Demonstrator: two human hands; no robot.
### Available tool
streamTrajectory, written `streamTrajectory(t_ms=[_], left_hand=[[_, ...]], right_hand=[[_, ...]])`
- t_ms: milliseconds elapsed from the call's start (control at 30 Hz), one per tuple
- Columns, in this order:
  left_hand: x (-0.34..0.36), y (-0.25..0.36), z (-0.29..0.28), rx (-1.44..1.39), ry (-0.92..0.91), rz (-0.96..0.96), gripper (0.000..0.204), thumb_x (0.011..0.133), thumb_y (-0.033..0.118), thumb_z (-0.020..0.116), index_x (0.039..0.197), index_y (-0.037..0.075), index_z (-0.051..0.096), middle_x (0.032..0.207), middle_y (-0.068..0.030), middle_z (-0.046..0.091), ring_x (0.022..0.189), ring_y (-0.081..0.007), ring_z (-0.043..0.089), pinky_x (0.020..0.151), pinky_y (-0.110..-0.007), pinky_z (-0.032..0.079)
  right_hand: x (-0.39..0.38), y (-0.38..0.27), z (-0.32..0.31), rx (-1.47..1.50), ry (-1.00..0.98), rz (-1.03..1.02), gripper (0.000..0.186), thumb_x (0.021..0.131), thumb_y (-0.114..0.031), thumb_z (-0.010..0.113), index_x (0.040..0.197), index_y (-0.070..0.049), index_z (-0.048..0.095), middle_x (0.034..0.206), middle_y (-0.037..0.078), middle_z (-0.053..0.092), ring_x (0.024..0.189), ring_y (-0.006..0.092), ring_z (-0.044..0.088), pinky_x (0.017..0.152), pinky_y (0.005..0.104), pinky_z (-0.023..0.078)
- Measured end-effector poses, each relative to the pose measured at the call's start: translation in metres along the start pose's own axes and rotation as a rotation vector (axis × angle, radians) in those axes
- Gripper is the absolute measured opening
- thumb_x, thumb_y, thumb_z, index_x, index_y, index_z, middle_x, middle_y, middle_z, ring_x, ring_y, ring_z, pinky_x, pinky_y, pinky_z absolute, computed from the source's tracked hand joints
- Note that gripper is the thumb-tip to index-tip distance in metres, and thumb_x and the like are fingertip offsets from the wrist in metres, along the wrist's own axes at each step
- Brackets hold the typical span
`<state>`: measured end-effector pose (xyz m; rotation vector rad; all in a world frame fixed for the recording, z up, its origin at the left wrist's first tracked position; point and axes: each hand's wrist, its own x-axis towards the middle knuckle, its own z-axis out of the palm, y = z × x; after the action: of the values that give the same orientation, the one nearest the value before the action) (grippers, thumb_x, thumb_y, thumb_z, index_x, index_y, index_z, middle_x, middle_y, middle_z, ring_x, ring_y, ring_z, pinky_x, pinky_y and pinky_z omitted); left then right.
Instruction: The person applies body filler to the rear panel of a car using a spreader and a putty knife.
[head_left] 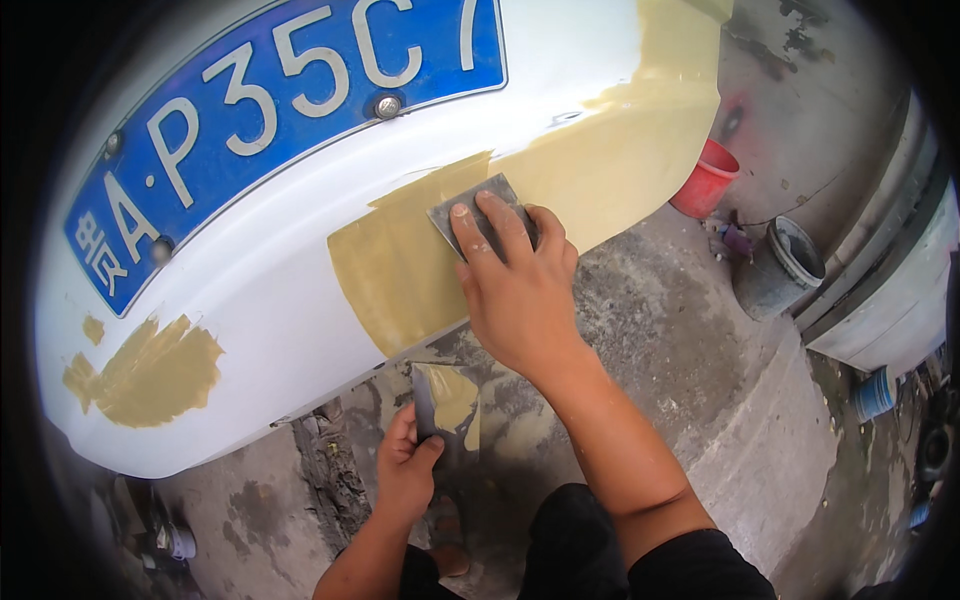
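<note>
Right hand (pixel 515 290) presses grey spreader (pixel 478 215) flat onto bumper (pixel 280 300) filler patch (pixel 400 260); left hand (pixel 405 470) below grips loaded filler board (pixel 445 405)

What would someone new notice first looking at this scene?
Most striking is the white car bumper filling the upper left, streaked with tan body filler. At centre, the right hand presses a grey spreader flat onto that filler. Below the bumper, the left hand holds a filler-smeared mixing board.
</note>
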<state>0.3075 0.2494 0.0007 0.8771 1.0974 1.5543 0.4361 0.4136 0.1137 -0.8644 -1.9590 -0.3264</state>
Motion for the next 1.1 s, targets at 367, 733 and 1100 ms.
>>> streamTrajectory(t_ms=[367, 733, 1100], left_hand=[[0.0, 0.002, -0.002, -0.001, 0.015, 0.017, 0.053, 0.085, -0.014, 0.044, 0.137, -0.004, 0.041, 0.13, -0.01, 0.056, 0.119, -0.0161, 0.052, 0.101, -0.028, 0.038], [-0.003, 0.016, -0.008, -0.056, 0.143, 0.058, 0.056, 0.079, -0.01, 0.048, 0.134, -0.002, 0.047, 0.121, -0.0073, 0.061, 0.113, -0.015, 0.055, 0.1, -0.028, 0.039], [-0.009, 0.014, -0.026, -0.104, 0.225, 0.122, 0.057, 0.08, -0.012, 0.05, 0.136, -0.004, 0.043, 0.118, -0.0072, 0.061, 0.11, -0.0133, 0.056, 0.096, -0.026, 0.041]], right_hand=[[0.007, -0.001, 0.002, 0.01, 0.019, 0.01, 0.05, 0.08, -0.011, 0.066, 0.129, -0.014, 0.057, 0.135, 0.009, 0.048, 0.116, 0.0415, 0.042, 0.092, 0.0514, 0.037], [-0.039, 0.006, 0.027, 0.08, -0.041, 0.02, 0.05, 0.077, -0.011, 0.067, 0.127, -0.014, 0.059, 0.134, 0.01, 0.049, 0.113, 0.0435, 0.043, 0.091, 0.0525, 0.036], [-0.1, 0.017, 0.067, 0.112, -0.049, 0.028, 0.056, 0.072, -0.009, 0.074, 0.125, -0.016, 0.059, 0.134, 0.01, 0.049, 0.115, 0.0438, 0.043, 0.095, 0.0519, 0.037]])
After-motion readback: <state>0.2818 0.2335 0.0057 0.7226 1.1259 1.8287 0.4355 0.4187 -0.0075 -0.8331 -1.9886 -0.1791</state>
